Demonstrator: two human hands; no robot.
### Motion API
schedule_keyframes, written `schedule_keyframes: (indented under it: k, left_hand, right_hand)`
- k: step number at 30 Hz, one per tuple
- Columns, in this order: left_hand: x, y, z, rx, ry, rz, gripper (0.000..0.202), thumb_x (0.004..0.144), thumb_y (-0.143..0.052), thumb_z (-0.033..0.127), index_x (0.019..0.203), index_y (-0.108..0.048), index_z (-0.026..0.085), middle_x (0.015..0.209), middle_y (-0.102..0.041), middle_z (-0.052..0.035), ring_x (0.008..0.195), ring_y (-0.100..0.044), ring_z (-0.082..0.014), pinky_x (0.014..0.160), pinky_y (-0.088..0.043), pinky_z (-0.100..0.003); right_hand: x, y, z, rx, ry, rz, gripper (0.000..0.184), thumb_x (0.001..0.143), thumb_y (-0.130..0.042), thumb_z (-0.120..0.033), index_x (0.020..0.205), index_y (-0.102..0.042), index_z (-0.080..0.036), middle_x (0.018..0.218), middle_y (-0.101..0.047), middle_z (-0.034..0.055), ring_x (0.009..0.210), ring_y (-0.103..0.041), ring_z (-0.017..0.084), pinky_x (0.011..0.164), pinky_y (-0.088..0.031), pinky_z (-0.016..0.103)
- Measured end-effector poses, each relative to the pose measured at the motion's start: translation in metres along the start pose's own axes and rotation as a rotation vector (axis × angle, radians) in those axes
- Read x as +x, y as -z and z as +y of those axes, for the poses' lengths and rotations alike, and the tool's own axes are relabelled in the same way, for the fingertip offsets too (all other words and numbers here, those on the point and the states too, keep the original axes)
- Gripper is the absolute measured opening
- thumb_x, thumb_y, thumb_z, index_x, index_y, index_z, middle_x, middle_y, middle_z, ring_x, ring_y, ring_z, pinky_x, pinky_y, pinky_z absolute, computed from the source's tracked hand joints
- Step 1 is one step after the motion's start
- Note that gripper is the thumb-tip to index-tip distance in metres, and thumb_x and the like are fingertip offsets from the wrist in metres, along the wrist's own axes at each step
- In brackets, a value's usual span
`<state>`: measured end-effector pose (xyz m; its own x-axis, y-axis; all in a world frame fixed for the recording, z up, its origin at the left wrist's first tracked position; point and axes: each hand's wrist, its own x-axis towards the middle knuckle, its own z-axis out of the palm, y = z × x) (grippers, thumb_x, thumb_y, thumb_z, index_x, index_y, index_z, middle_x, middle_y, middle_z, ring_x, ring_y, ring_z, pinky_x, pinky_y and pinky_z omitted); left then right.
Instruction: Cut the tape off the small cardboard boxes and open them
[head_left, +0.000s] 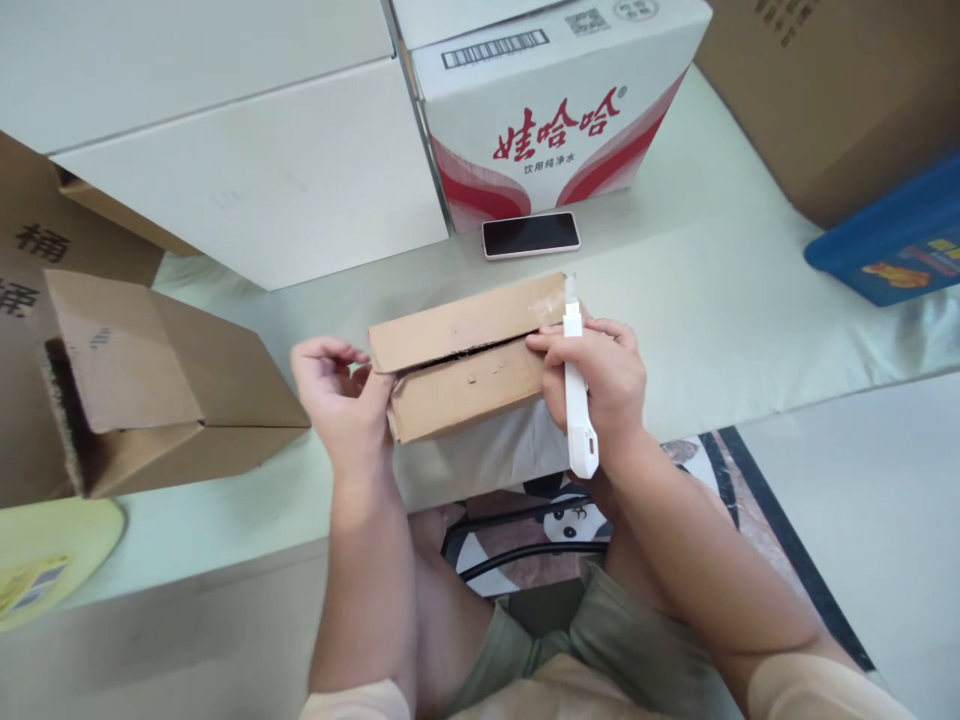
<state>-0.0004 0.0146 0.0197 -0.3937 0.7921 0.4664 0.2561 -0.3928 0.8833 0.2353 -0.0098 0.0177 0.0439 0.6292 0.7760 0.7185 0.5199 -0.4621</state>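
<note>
A small brown cardboard box point(465, 325) lies before me, with a dark gap running between its two top flaps. At its left end, my left hand point(341, 395) is closed, its thumb pressed against the edge by the gap. My right hand point(596, 375) grips a white utility knife point(577, 400), its blade end pointing away from me, past the box's far right corner. Fingers of that same hand also rest on the flap's right end by the gap. Some clear tape shows at the box's right end.
A phone point(531, 235) lies behind the box, in front of a white-and-red water carton point(555, 120). An open cardboard box point(180, 370) stands left, near a large white box point(262, 180). At right are a blue package point(892, 235) and a big brown carton point(840, 90).
</note>
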Motion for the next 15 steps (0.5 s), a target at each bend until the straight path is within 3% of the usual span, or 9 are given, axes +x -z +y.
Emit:
schedule_keyframes:
  k: [2,4,7,15]
  left_hand:
    - [-0.002,0.000,0.003,0.005,0.015,0.014,0.045,0.072,-0.087,0.032,0.070,-0.043,0.024,0.072,-0.041,0.0036,0.065,-0.040,-0.0132,0.060,-0.035,-0.028]
    - [-0.002,0.002,0.007,0.021,0.011,-0.073,0.049,0.077,-0.083,0.033,0.061,-0.038,0.022,0.067,-0.038,0.0037,0.061,-0.036,-0.0126,0.058,-0.032,-0.029]
    - [-0.002,0.003,0.011,0.027,-0.042,-0.135,0.048,0.078,-0.084,0.040,0.059,-0.044,0.021,0.069,-0.045,0.0023,0.064,-0.041,-0.0132,0.060,-0.033,-0.029]
    - [-0.003,0.001,0.005,-0.018,-0.098,-0.086,0.045,0.076,-0.087,0.045,0.062,-0.051,0.023,0.074,-0.048,0.0000,0.069,-0.045,-0.0157,0.062,-0.035,-0.030]
  right_hand:
    - [-0.002,-0.001,0.000,0.005,-0.004,-0.024,0.026,0.087,-0.066,-0.003,0.087,-0.064,-0.029,0.095,-0.085,-0.0053,0.090,-0.083,0.020,0.096,-0.054,0.043]
    - [-0.002,-0.001,0.000,0.010,-0.014,-0.017,0.026,0.087,-0.065,-0.003,0.087,-0.063,-0.029,0.093,-0.085,-0.0061,0.089,-0.083,0.020,0.096,-0.054,0.044]
    - [-0.001,-0.001,-0.001,0.006,-0.030,0.015,0.025,0.088,-0.064,-0.004,0.085,-0.062,-0.029,0.089,-0.084,-0.0065,0.083,-0.082,0.020,0.094,-0.054,0.044]
    - [0.000,-0.002,-0.006,0.012,0.001,0.051,0.021,0.090,-0.064,-0.008,0.089,-0.061,-0.029,0.090,-0.085,-0.0059,0.084,-0.082,0.018,0.089,-0.053,0.041]
